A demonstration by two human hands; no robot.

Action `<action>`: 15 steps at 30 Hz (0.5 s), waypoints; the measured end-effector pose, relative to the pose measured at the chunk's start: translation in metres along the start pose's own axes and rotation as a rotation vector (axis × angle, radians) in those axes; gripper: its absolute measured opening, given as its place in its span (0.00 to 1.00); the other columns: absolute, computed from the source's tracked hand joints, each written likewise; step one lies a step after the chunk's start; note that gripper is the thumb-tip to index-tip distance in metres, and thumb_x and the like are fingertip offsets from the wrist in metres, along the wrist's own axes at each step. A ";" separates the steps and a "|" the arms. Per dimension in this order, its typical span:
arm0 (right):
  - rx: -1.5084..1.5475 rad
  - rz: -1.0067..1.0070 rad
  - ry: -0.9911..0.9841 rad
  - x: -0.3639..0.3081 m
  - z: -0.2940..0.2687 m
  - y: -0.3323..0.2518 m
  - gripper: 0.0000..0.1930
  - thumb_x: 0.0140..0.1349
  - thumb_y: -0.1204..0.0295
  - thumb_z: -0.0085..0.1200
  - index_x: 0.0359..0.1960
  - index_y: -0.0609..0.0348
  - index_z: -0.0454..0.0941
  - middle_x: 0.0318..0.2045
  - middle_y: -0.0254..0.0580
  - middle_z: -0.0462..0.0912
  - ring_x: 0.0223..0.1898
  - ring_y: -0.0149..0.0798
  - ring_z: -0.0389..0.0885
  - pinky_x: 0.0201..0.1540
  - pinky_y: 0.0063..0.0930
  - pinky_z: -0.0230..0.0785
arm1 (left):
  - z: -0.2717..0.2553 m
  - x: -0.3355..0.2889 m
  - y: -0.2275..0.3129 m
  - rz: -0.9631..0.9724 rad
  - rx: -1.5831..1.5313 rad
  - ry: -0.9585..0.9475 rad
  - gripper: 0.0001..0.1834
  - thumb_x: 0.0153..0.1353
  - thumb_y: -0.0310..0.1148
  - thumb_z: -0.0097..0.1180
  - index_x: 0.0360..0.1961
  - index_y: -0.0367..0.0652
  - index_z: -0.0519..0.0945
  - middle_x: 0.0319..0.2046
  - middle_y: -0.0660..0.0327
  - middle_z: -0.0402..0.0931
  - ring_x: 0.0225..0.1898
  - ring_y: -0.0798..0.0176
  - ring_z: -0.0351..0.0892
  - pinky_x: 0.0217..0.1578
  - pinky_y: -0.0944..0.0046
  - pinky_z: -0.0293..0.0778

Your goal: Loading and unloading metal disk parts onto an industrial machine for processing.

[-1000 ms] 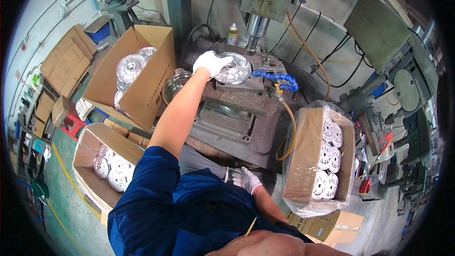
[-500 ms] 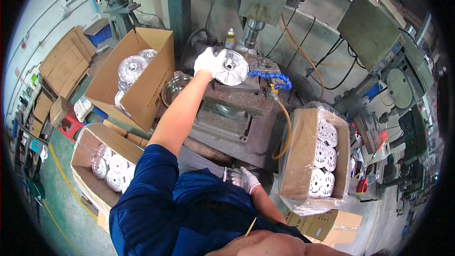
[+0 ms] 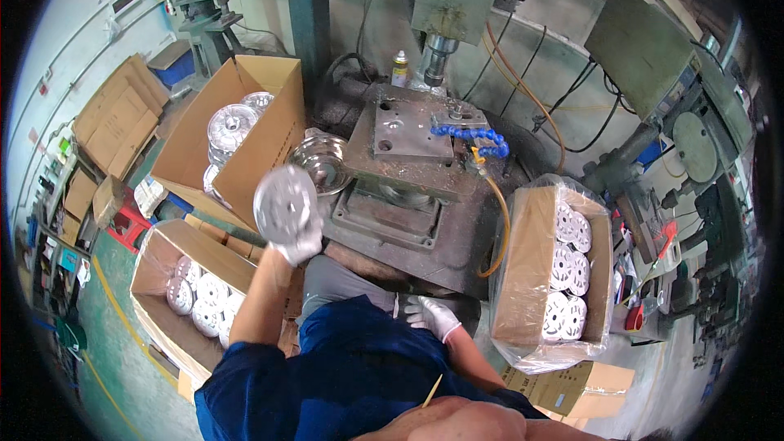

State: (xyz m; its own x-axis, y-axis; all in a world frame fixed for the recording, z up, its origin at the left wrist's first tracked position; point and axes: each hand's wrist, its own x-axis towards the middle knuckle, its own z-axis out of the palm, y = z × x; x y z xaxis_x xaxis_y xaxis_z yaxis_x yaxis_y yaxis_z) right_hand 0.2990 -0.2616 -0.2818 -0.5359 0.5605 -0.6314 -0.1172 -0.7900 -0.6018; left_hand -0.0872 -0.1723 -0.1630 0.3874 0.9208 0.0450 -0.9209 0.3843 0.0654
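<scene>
In my gloved left hand (image 3: 302, 249) is a round silver metal disc (image 3: 286, 206), slightly blurred by motion. The fingers grip it at its lower edge, and it is held up between the cardboard boxes on the left and the machine. A shiny metal bowl (image 3: 329, 170) sits just beyond it, beside the machine table. The machine's steel block (image 3: 404, 132) has holes in its top and carries no disc. My gloved right hand (image 3: 433, 316) rests by my leg with its fingers stretched out, holding nothing.
A cardboard box (image 3: 265, 167) of discs stands at left, with a second box (image 3: 151, 278) nearer me. At right is a plastic-lined box (image 3: 510, 294) of stacked discs. A blue jointed hose (image 3: 469, 135), a press spindle (image 3: 439, 57) and a spray can (image 3: 399, 69) are around the block.
My left hand has lifted the disc off the steel block and brought it left and toward me. The right hand stays by my leg.
</scene>
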 end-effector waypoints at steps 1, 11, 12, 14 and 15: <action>-0.004 0.000 0.000 -0.010 0.011 -0.010 0.27 0.68 0.53 0.39 0.61 0.59 0.61 0.48 0.46 0.75 0.37 0.37 0.77 0.44 0.32 0.71 | -0.029 -0.015 -0.010 0.189 0.175 0.173 0.19 0.56 0.45 0.56 0.47 0.51 0.76 0.38 0.67 0.76 0.35 0.61 0.77 0.26 0.66 0.76; -0.758 -0.803 -0.133 -0.104 0.102 -0.125 0.18 0.56 0.75 0.56 0.50 0.63 0.73 0.45 0.39 0.78 0.43 0.33 0.77 0.46 0.25 0.70 | -0.002 -0.003 -0.165 -0.621 0.783 0.190 0.25 0.65 0.49 0.46 0.50 0.38 0.73 0.30 0.63 0.77 0.23 0.71 0.74 0.18 0.76 0.68; -0.791 -0.729 -0.034 -0.116 0.100 -0.129 0.15 0.55 0.76 0.56 0.45 0.64 0.76 0.42 0.40 0.79 0.41 0.32 0.77 0.44 0.25 0.71 | 0.006 0.002 -0.167 -0.713 0.821 0.127 0.26 0.65 0.51 0.45 0.50 0.38 0.73 0.30 0.63 0.77 0.23 0.71 0.75 0.19 0.75 0.68; -0.633 -0.533 0.152 -0.148 0.102 -0.132 0.13 0.55 0.76 0.57 0.43 0.64 0.77 0.34 0.39 0.81 0.34 0.29 0.77 0.38 0.23 0.71 | 0.031 0.018 -0.171 -0.946 0.786 -0.013 0.29 0.64 0.56 0.42 0.49 0.40 0.74 0.31 0.62 0.77 0.23 0.69 0.76 0.20 0.73 0.70; -0.576 -0.464 0.245 -0.163 0.091 -0.128 0.12 0.55 0.76 0.57 0.42 0.64 0.77 0.32 0.38 0.81 0.32 0.28 0.77 0.36 0.22 0.71 | 0.052 0.018 -0.176 -0.889 1.061 -0.005 0.28 0.65 0.56 0.40 0.47 0.39 0.74 0.32 0.60 0.78 0.21 0.69 0.75 0.18 0.73 0.70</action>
State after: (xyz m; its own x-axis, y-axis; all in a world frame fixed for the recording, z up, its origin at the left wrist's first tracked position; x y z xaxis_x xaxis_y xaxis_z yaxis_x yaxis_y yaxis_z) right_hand 0.3251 -0.2743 -0.0577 -0.3304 0.8942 -0.3021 0.2047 -0.2446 -0.9478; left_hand 0.0846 -0.2269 -0.1216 0.8233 0.3947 -0.4078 0.1053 0.5998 0.7932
